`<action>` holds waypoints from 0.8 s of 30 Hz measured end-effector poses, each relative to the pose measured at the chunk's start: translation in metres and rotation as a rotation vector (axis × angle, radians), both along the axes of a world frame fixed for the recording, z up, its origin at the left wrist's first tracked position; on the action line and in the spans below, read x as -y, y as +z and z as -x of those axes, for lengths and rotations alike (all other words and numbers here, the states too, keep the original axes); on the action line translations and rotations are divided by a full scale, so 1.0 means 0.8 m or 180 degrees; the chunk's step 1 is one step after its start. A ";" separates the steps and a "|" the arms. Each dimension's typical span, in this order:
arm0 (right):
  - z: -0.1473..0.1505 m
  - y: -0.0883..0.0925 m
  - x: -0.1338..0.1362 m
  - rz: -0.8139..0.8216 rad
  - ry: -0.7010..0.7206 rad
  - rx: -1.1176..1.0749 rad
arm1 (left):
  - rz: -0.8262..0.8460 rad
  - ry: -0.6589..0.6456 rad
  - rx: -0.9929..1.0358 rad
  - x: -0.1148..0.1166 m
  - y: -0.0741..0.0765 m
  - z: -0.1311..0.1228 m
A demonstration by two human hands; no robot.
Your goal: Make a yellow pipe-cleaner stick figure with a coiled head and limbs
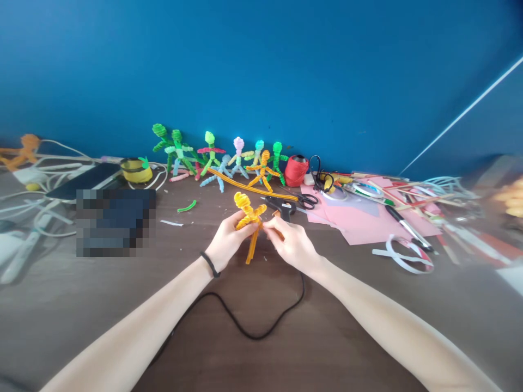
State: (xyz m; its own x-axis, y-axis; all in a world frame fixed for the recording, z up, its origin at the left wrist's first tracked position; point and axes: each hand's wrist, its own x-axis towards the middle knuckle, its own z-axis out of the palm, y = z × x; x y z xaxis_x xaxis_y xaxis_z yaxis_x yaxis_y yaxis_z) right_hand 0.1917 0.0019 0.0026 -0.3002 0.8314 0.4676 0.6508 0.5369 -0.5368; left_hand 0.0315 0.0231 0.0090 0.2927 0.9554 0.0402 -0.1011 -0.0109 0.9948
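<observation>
An orange pipe-cleaner figure (244, 206) is held up over the middle of the table, its coiled head at the top and straight stems hanging below. My left hand (229, 238) pinches its body from the left, with a black band round the wrist. From the right, my right hand (293, 243) has its thumb and fingers closed on an orange stem at the figure's side. Just behind my right hand lies a dark glue gun (281, 206), partly hidden, beside black scissors (307, 201).
Several finished figures (210, 147) stand along the blue wall, near a red roll (296, 170). Pink paper (355, 220), a marker (404, 224) and strips lie right. Phones (87, 182) and white cables lie left. A black cord (249, 335) loops in front.
</observation>
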 end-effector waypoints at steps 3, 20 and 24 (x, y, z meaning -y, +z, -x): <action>-0.002 -0.004 -0.001 -0.0271 0.0012 0.0367 | 0.0101 -0.0055 0.0128 0.001 -0.001 -0.001; -0.003 -0.009 0.000 -0.0746 -0.0122 0.0622 | 0.0058 0.0018 -0.0202 0.003 0.006 -0.003; -0.002 -0.008 0.001 -0.0753 -0.0116 0.0615 | 0.0040 0.0006 -0.0213 0.003 0.007 -0.003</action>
State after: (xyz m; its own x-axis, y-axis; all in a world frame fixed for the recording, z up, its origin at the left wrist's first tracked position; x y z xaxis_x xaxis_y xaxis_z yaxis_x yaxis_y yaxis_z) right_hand 0.1933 0.0013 -0.0038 -0.3744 0.7180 0.5868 0.7498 0.6067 -0.2640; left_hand 0.0335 0.0206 0.0142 0.2926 0.9562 0.0086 -0.0344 0.0015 0.9994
